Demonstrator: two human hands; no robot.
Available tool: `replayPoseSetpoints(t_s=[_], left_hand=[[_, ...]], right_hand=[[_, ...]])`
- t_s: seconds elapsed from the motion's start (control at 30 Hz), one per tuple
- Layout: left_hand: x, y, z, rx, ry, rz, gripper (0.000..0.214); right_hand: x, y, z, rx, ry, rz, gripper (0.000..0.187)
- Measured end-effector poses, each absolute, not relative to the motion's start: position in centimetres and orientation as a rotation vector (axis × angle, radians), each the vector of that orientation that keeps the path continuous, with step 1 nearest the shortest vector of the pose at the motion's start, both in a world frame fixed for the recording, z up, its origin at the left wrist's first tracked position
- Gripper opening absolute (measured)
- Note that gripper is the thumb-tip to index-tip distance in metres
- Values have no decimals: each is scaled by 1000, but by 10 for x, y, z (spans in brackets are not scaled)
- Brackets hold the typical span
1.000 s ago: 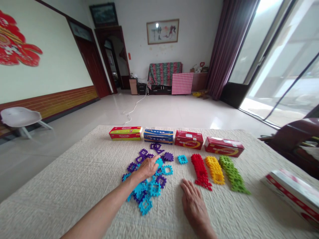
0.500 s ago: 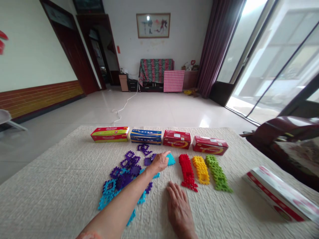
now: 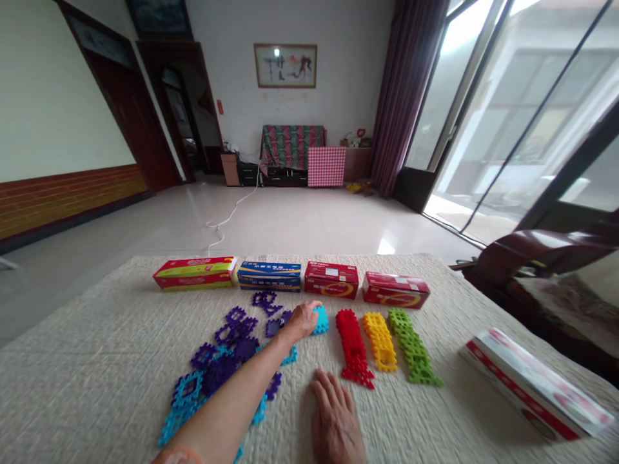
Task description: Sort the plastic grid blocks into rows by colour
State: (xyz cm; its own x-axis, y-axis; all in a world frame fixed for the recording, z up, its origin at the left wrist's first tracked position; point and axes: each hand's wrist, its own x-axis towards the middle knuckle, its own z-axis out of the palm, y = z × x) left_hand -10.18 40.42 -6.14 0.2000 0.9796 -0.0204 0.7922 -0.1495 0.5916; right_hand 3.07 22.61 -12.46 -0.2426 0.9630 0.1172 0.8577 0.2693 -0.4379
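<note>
My left hand [image 3: 304,322] reaches forward, its fingers closed at the left edge of a light-blue interlocking plastic tile [image 3: 321,321] on the cloth. My right hand [image 3: 334,412] lies flat with fingers stretched out, holding nothing. Beside the light-blue tile run overlapping rows of red tiles [image 3: 351,341], yellow tiles [image 3: 380,341] and green tiles [image 3: 413,348]. Left of my hands is a loose pile of purple tiles [image 3: 246,348] mixed with light-blue tiles [image 3: 187,388]; my left forearm hides part of it.
Behind the tiles stand a red-and-yellow box [image 3: 195,273], a blue box [image 3: 269,277] and two red boxes [image 3: 331,280] [image 3: 396,289] in a line. A white-and-red box [image 3: 539,383] lies at the right. A dark wooden armchair [image 3: 546,258] stands beyond the right edge.
The camera view has shifted, so everything sits slightly lower and further left. My left hand stays at the light-blue tile, and my right hand remains flat on the cloth.
</note>
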Motion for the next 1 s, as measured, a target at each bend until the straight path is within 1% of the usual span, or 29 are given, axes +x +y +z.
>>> replayPoseSetpoints(t_s=[0.33, 0.57, 0.67, 0.77, 0.9, 1.0], left_hand=[[-102, 407, -73, 2040, 1615, 421, 34], [-102, 409, -75, 2091, 1656, 423, 33], [-111, 408, -64, 2126, 1692, 446, 30], [-133, 407, -45, 2165, 1738, 482, 37], [-186, 401, -13, 2202, 1814, 488, 42], [-232, 387, 3, 2202, 1863, 425, 40]], right_hand=[[29, 229, -129, -1683, -2177, 426, 57], [30, 227, -127, -1661, -2203, 355, 60], [30, 227, -127, -1648, -2249, 296, 61], [30, 227, -126, -1643, -2291, 253, 61], [30, 229, -128, -1621, -2299, 203, 56], [31, 231, -133, -1574, -2298, 171, 51]])
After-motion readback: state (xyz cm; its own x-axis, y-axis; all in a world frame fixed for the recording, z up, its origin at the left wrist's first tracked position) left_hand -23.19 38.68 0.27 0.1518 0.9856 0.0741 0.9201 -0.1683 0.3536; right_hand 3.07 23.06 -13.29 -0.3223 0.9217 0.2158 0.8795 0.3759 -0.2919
